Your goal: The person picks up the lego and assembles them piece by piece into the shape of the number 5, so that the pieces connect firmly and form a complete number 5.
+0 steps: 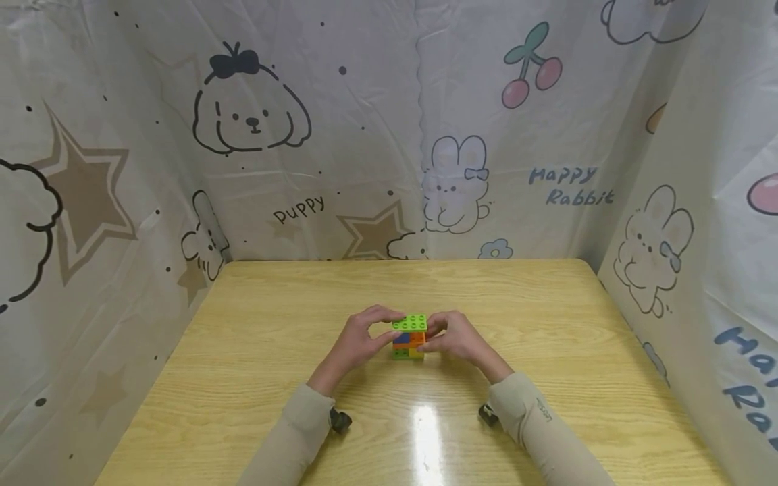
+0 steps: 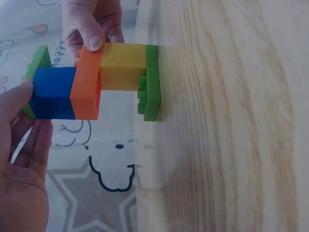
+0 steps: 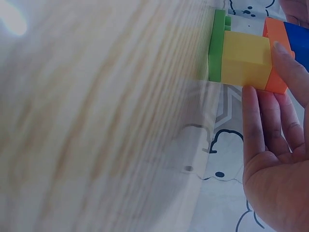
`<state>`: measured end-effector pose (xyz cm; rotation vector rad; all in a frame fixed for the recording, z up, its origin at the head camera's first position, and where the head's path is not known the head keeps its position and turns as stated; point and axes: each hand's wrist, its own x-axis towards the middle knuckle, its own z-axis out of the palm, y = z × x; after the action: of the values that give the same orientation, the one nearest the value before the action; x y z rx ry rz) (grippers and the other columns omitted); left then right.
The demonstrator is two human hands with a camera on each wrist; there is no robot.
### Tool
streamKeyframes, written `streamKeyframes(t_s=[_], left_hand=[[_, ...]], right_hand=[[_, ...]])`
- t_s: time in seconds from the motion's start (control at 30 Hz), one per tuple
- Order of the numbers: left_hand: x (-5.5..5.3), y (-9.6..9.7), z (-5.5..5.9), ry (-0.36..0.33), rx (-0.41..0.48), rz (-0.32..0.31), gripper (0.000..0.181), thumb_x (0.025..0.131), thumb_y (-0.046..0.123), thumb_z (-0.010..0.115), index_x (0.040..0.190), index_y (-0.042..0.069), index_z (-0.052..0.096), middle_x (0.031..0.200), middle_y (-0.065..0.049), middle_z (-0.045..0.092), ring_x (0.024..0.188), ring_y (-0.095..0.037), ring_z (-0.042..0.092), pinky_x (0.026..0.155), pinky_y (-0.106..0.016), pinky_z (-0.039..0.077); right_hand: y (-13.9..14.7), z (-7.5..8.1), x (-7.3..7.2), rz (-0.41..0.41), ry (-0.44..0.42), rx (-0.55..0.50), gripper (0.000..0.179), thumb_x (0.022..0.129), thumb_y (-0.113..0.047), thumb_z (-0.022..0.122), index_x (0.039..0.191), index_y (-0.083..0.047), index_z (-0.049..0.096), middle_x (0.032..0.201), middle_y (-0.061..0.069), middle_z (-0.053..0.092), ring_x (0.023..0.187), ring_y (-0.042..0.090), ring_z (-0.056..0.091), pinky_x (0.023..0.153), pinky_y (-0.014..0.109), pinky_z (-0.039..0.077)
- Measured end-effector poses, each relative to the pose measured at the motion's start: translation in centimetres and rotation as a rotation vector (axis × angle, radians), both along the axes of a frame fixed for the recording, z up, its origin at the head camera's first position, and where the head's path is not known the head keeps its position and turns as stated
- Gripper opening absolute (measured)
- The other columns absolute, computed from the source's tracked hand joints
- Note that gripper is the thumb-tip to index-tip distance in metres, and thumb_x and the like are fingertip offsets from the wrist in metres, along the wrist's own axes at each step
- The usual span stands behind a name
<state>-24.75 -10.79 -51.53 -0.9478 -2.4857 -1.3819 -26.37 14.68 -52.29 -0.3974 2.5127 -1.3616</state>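
A small stack of toy building bricks stands on the table between both hands. At its base is a green flat brick, with a yellow brick on one end. An orange brick lies across that, then a blue brick, offset to the left. On top sits a light green studded flat brick. My left hand pinches the light green brick, its thumb at the join with the blue one. My right hand grips the orange brick, thumb on its near side, fingers behind.
The wood-grain table reaches back to a printed cloth wall, with cloth on the left and right too. Dark wrist cameras sit at both sleeve cuffs. Light glares off the table's front middle.
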Motion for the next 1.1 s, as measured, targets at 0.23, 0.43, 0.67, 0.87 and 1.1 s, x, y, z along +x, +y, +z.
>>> streamKeyframes(t_s=[0.23, 0.43, 0.67, 0.87, 1.1], left_hand=[[-0.01, 0.05, -0.05, -0.005, -0.003, 0.008, 0.033, 0.095, 0.019, 0.077, 0.128, 0.019, 0.073, 0.121, 0.003, 0.073, 0.114, -0.016, 0.068, 0.103, -0.049, 0.055], [-0.03, 0.09, 0.07, -0.004, -0.001, 0.003, 0.032, 0.095, 0.019, 0.077, 0.127, 0.019, 0.074, 0.12, 0.003, 0.073, 0.113, -0.016, 0.068, 0.102, -0.05, 0.056], [-0.16, -0.03, -0.18, 0.0, 0.008, -0.003, 0.033, 0.095, 0.018, 0.077, 0.127, 0.018, 0.073, 0.12, 0.001, 0.073, 0.111, -0.018, 0.068, 0.099, -0.055, 0.056], [-0.12, -0.02, -0.13, -0.01, 0.011, -0.003, 0.033, 0.095, 0.018, 0.077, 0.128, 0.019, 0.073, 0.121, 0.001, 0.073, 0.112, -0.018, 0.067, 0.099, -0.056, 0.056], [0.02, -0.02, -0.16, 0.009, 0.014, 0.001, 0.034, 0.095, 0.018, 0.077, 0.128, 0.02, 0.073, 0.121, 0.003, 0.073, 0.112, -0.017, 0.068, 0.099, -0.056, 0.055]], right_hand=[[0.0, 0.16, 0.15, -0.009, -0.007, 0.003, 0.024, 0.078, -0.016, 0.092, 0.096, -0.017, 0.078, 0.093, -0.004, 0.074, 0.095, 0.017, 0.066, 0.09, 0.041, 0.051], [0.0, 0.25, 0.13, 0.001, 0.011, 0.006, 0.024, 0.078, -0.017, 0.093, 0.096, -0.017, 0.078, 0.093, -0.004, 0.075, 0.095, 0.017, 0.066, 0.087, 0.036, 0.049], [-0.05, 0.16, 0.05, 0.007, 0.012, 0.006, 0.024, 0.078, -0.017, 0.092, 0.097, -0.017, 0.078, 0.093, -0.004, 0.074, 0.095, 0.017, 0.065, 0.085, 0.036, 0.05], [-0.01, 0.0, 0.03, -0.003, 0.0, -0.004, 0.023, 0.078, -0.016, 0.092, 0.095, -0.017, 0.078, 0.093, -0.003, 0.074, 0.096, 0.018, 0.066, 0.089, 0.039, 0.051], [0.04, -0.12, -0.06, 0.004, 0.003, -0.012, 0.023, 0.077, -0.015, 0.092, 0.094, -0.016, 0.077, 0.093, -0.003, 0.074, 0.095, 0.018, 0.065, 0.088, 0.038, 0.051]])
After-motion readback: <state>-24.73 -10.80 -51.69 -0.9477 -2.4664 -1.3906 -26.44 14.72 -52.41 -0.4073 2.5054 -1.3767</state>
